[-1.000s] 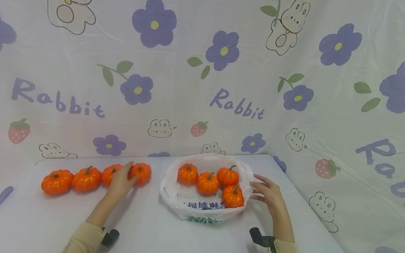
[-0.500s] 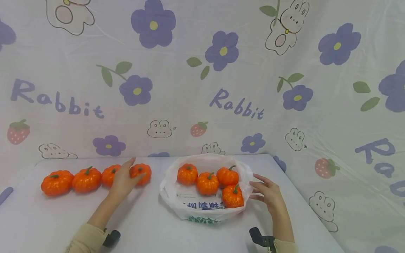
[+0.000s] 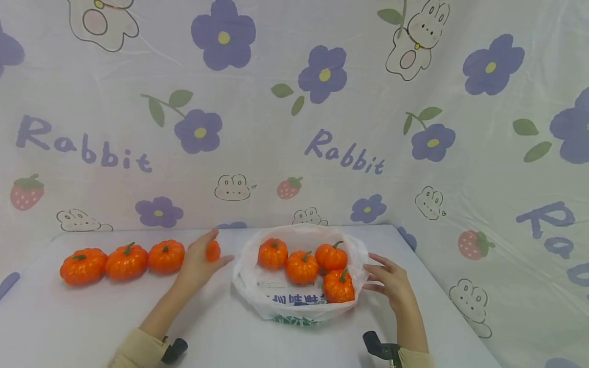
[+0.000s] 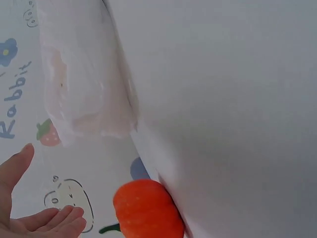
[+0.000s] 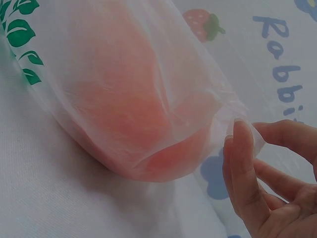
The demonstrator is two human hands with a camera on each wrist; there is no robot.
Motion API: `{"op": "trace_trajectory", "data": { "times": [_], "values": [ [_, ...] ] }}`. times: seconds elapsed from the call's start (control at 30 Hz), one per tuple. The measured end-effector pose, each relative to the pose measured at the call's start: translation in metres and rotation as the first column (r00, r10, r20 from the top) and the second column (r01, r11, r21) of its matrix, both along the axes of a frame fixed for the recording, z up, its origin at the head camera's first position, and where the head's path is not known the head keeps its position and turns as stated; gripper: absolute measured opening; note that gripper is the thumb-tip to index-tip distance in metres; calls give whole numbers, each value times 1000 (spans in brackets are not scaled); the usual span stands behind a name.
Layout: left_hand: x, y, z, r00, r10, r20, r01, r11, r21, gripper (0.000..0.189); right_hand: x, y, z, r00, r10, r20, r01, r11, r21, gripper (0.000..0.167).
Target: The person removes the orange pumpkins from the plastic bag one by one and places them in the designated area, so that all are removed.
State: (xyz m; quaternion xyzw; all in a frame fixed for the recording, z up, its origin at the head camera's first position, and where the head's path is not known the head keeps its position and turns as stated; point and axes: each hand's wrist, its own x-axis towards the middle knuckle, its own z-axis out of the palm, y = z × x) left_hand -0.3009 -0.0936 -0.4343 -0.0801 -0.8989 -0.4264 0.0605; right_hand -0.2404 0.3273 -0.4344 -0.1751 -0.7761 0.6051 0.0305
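The white table (image 3: 216, 337) bears the thin plastic bag (image 3: 250, 299), open, with four pumpkins (image 3: 301, 267) inside; its soft mouth could fold inward if poorly supported. The right hand (image 3: 393, 281) pinches the bag's rim, and too hard a pull might tip it. The left hand (image 3: 198, 268) is spread, thumb away from fingers, beside the part-hidden pumpkin (image 3: 213, 251) left of the bag; whether they touch, I cannot tell. A glancing push could roll that pumpkin towards the row of three pumpkins (image 3: 127, 261).
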Motion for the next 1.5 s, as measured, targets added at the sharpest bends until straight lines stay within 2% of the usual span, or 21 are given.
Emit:
{"op": "trace_trajectory", "data": {
  "times": [0.13, 0.47, 0.9, 1.27, 1.5],
  "values": [
    [2, 10, -1, 999, -17, -36, 17, 1000, -7, 81, 0, 0, 0, 1000, -1, 1, 1, 1000, 1, 57],
    [7, 32, 3, 997, -74, 13, 73, 995, 61, 83, 0, -1, 2, 1000, -7, 5, 7, 1000, -10, 56],
    [7, 64, 4, 990, -141, 3, 140, 987, 78, 81, 2, -1, 2, 1000, 3, 9, -2, 1000, -18, 58],
    [0, 96, -9, 979, -204, 21, 198, 966, 166, 81, 1, 1, 1, 1000, 6, 15, -6, 1000, 0, 58],
    [-4, 108, -16, 973, -232, -1, 229, 962, 147, 78, 0, 1, 0, 1000, 1, 15, -1, 1000, 0, 58]
  ]
}}
